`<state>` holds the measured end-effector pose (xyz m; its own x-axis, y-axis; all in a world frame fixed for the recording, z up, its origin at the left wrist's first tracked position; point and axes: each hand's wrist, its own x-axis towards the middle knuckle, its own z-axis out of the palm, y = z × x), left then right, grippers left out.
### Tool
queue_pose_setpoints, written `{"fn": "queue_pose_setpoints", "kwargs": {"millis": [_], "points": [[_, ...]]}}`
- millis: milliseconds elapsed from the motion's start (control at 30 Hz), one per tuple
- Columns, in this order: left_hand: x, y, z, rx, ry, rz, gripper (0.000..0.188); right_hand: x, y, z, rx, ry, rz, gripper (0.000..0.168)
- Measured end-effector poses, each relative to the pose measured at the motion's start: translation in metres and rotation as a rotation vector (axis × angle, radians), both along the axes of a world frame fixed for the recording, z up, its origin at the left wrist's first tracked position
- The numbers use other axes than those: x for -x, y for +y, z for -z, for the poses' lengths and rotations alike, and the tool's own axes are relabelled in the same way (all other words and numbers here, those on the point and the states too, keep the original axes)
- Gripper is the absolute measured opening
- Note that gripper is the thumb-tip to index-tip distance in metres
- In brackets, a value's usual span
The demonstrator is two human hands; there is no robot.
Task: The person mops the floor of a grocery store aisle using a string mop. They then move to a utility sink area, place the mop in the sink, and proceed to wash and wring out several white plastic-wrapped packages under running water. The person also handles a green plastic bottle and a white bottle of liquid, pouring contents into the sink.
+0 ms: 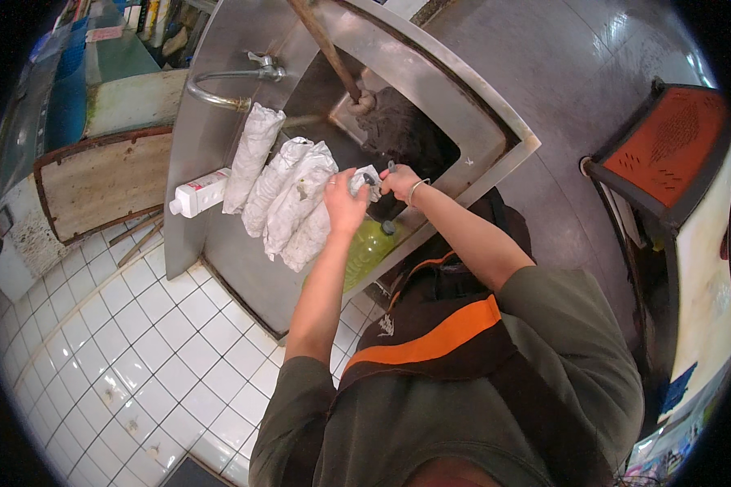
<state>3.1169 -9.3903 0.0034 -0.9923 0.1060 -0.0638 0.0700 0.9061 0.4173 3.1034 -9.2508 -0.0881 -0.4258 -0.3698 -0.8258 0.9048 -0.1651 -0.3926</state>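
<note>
Several long white wrapped bundles (292,195), crumpled like paper or cloth, lie side by side across the stainless steel sink's drainboard (237,262). My left hand (344,198) grips the end of the nearest white bundle (365,181), close to the basin's edge; a dark spot shows at that end. Against the same end, my right hand (400,181) pinches a small grey implement (392,166), mostly hidden by the fingers. A bracelet circles my right wrist. Below my hands lies a clear bottle of yellow-green liquid (368,246) with a dark cap, partly behind my left forearm.
A mop (396,125) with a wooden handle (329,52) stands in the sink basin (314,91). The curved faucet (219,79) rises at the back left, above a white plastic bottle (201,193) lying on its side. An orange-and-black stool-like object (664,146) stands right.
</note>
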Motion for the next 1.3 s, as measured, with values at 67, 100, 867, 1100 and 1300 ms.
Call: {"fn": "queue_pose_setpoints", "kwargs": {"millis": [67, 100, 867, 1100, 1300], "points": [[0.007, -0.002, 0.0, -0.104, -0.136, -0.095, 0.038, 0.002, 0.001, 0.009, -0.116, 0.034, 0.237, 0.015], [0.012, -0.002, -0.004, -0.152, -0.201, -0.141, 0.037, 0.006, 0.0, 0.013, -0.171, 0.054, 0.356, 0.016], [-0.015, -0.008, -0.02, 0.197, -0.078, 0.185, 0.071, 0.028, -0.013, -0.039, -0.603, 0.57, -0.613, 0.081], [-0.009, 0.0, -0.027, 0.302, -0.133, 0.082, 0.089, 0.028, -0.024, -0.025, -0.641, 0.734, -0.621, 0.073], [-0.005, -0.013, -0.014, 0.318, -0.08, 0.104, 0.075, 0.011, -0.037, -0.017, -0.587, 0.704, -0.216, 0.052]]}}
